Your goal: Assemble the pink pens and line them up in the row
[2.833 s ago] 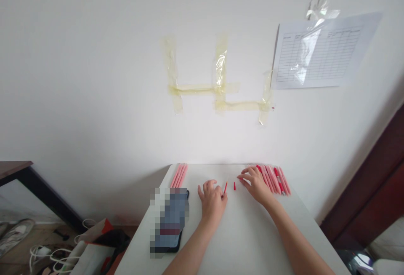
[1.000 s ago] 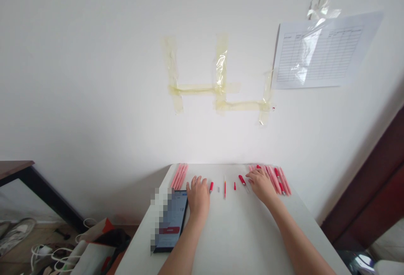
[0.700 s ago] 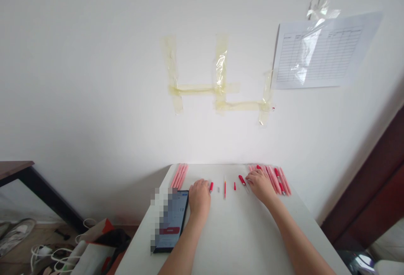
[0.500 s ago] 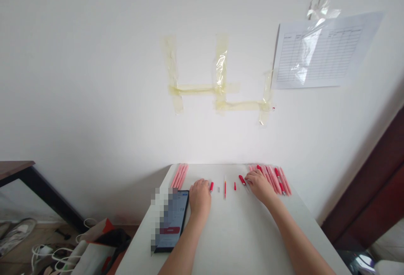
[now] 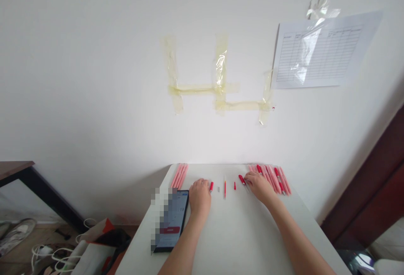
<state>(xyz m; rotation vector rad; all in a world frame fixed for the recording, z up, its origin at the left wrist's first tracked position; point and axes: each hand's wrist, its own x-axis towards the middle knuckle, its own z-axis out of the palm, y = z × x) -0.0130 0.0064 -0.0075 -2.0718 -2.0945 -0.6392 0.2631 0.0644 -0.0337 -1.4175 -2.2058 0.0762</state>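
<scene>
My left hand (image 5: 200, 195) rests palm down on the white table (image 5: 233, 237), its fingers lying on the top with nothing visible in them. A short red pen part with a silver end (image 5: 211, 186) lies right beside its fingers. My right hand (image 5: 257, 184) also lies on the table, fingers loosely spread, next to a red-topped clear pen barrel (image 5: 242, 179); whether they touch I cannot tell. Between the hands are a small silver piece, perhaps a spring (image 5: 219, 189), a red ink refill (image 5: 225, 188) and a small red pen tip (image 5: 235, 185).
Several pink pens (image 5: 179, 176) lie at the back left. More pink and red pens (image 5: 274, 178) lie at the back right, partly behind my right hand. A phone (image 5: 173, 220) lies left of my left forearm. The wall (image 5: 126, 98) rises behind the table.
</scene>
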